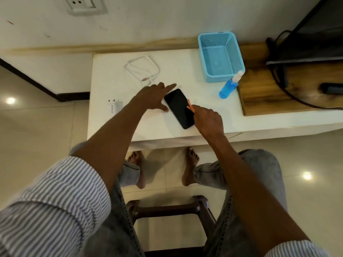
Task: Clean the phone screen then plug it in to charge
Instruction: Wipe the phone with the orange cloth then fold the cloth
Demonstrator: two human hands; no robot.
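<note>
A black phone (pixel 177 106) lies screen up on the white table (pixel 185 71). My left hand (pixel 154 96) rests at the phone's upper left edge, with its forefinger and thumb spread straight against it. My right hand (pixel 207 120) pinches a small orange cloth (pixel 191 107) and presses it on the right side of the screen. A coiled white charging cable (pixel 143 68) lies behind the phone. A white plug adapter (pixel 114 106) lies at the table's left edge. A wall socket (pixel 81 4) sits high on the wall at the upper left.
A light blue mesh basket (pixel 220 56) stands at the back right of the table. A blue spray bottle (pixel 230 86) leans beside it. A wooden board (pixel 289 89) with black cables and a dark screen is on the right. A brown stool (pixel 167 210) is under me.
</note>
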